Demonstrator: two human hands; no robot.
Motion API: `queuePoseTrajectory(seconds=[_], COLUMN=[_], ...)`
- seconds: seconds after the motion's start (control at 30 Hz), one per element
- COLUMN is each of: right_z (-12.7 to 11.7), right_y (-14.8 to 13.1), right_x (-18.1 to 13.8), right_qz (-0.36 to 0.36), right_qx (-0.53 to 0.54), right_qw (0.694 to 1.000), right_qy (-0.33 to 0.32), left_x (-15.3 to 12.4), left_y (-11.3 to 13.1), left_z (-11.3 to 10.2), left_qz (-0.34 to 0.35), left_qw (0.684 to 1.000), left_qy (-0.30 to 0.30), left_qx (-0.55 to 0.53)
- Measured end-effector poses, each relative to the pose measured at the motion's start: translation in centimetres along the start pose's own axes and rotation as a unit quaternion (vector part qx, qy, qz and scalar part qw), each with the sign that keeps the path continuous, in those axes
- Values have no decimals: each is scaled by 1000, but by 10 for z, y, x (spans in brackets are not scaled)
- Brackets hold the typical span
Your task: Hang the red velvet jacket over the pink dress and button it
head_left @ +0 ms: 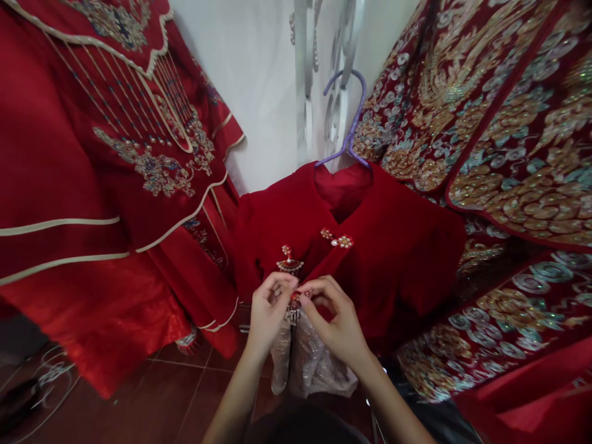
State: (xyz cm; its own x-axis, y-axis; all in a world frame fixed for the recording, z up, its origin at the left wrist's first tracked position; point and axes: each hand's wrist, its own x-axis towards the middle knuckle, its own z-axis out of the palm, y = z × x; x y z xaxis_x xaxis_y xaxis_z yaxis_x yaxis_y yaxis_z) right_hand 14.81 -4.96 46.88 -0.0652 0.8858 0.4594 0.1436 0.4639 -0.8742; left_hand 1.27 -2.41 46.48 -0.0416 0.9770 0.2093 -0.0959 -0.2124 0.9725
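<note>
A dark red V-neck jacket point(393, 246) hangs in front of me on a purple hanger point(348, 145). Jewelled flower clasps point(343, 241) sit below its neckline. From another flower ornament on its front hangs a fan-shaped beaded pendant point(290, 265), whose lower red and silver part runs down between my hands. My left hand point(271, 308) is closed in a pinch at that part's left side. On the other side, my right hand point(337, 314) pinches the same part between thumb and forefinger. My fingertips nearly meet and partly hide what they grip.
A red embroidered garment with cream trim point(60, 228) fills the left. Densely sequined red garments point(504, 142) hang at right. Behind stands a white metal rack point(304, 80). Clear plastic wrapping point(319, 364) hangs below my hands, above the tiled floor point(176, 388). Cables lie lower left.
</note>
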Motion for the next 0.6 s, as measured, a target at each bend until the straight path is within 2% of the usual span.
queuePoseTrajectory(seconds=[0.23,0.4,0.6], right_z=[12,13,7], right_y=[3,13,25], right_x=[15,23,33], right_qz=[5,16,10], right_qx=[31,-11,-53], right_qw=[999,1000,998], right_qy=[-7,13,27], left_x=[-3,-1,2], left_y=[11,4,0], left_z=[-5,-7,-6], left_qz=[-2,21,27], left_qw=[999,993,992], left_qy=[39,96,89], left_qx=[30,63,91])
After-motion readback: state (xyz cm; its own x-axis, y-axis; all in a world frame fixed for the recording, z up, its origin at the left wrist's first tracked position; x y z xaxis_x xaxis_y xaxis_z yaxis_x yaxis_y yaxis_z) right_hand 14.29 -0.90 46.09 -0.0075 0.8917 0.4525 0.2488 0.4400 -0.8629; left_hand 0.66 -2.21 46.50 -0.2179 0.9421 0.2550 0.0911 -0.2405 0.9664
